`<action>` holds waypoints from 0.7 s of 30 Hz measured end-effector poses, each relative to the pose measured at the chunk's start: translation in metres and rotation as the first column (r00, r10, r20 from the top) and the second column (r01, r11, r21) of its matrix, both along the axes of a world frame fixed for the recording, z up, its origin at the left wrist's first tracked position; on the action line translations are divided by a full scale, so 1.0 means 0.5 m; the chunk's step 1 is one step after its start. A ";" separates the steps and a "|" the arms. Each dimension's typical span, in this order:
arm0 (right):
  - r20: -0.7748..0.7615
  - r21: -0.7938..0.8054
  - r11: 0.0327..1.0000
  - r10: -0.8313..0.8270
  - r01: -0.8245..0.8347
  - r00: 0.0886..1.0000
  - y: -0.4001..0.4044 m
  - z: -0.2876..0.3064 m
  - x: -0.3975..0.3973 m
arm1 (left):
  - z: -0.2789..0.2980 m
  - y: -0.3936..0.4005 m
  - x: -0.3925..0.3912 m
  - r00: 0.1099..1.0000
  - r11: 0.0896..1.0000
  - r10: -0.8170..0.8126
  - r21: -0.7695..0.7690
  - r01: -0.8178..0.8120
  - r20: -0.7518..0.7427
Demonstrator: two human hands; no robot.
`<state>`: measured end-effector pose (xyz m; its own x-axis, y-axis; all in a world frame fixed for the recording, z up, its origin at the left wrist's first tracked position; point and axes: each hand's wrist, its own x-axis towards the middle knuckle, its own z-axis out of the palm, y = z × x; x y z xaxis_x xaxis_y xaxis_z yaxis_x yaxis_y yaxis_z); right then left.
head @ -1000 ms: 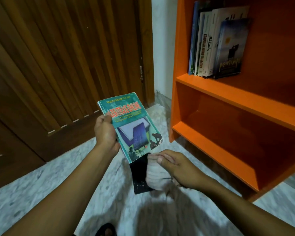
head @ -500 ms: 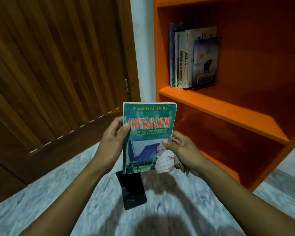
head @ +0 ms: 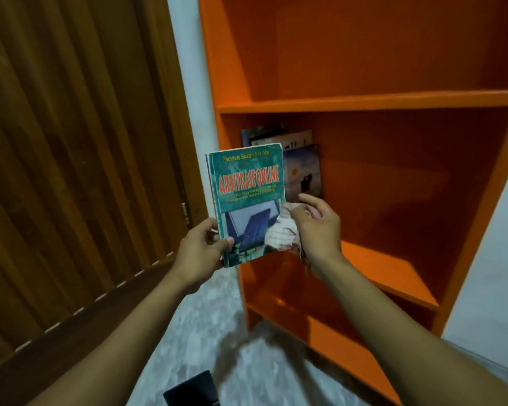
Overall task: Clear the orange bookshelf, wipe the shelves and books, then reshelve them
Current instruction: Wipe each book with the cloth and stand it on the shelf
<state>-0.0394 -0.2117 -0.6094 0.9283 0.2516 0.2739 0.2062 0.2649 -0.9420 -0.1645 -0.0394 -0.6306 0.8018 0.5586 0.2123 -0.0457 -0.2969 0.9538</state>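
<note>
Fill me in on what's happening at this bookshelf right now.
A person stands at the orange bookshelf, holding a green paperback upright in front of it. The left hand grips the book's lower left corner, while the right hand holds a pale cloth against the cover's lower right. A few books stand on the middle shelf behind it. A dark object lies on the floor.

Left hand (head: 201,249) gripping, right hand (head: 317,230) pinching, forearms raised

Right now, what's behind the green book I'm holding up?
Behind the green book stand shelved books in the orange bookshelf; only their tops and one dark cover show. The cloth overlaps its lower right corner.
</note>
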 end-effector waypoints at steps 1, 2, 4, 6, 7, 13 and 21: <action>0.006 0.009 0.998 -0.066 0.066 0.998 -0.004 0.006 0.015 | 0.007 -0.004 0.037 1.000 1.000 0.014 -0.005 -0.014 0.011; 0.014 -0.002 0.993 -0.118 0.118 0.993 -0.008 0.009 0.029 | 0.010 -0.007 0.076 0.999 0.999 0.029 -0.013 -0.029 0.015; 0.012 -0.017 0.986 -0.166 0.166 0.986 -0.021 0.011 0.054 | 0.017 -0.022 0.149 0.999 0.999 0.040 0.005 -0.040 0.020; 0.011 -0.015 0.980 -0.196 0.196 0.981 -0.037 0.007 0.079 | 0.018 -0.039 0.218 0.999 0.998 0.043 0.046 -0.043 0.005; 0.016 -0.017 0.979 -0.203 0.203 0.979 -0.045 0.004 0.090 | 0.016 -0.049 0.252 0.999 0.997 0.039 0.065 -0.038 -0.004; 0.018 -0.046 0.981 -0.186 0.187 0.982 -0.081 -0.022 0.156 | -0.032 -0.092 0.431 0.988 0.985 0.123 0.137 -0.109 -0.099; -0.037 -0.055 0.983 -0.176 0.174 0.984 -0.097 -0.057 0.194 | -0.050 -0.116 0.521 0.928 0.927 0.360 0.145 -0.345 -0.095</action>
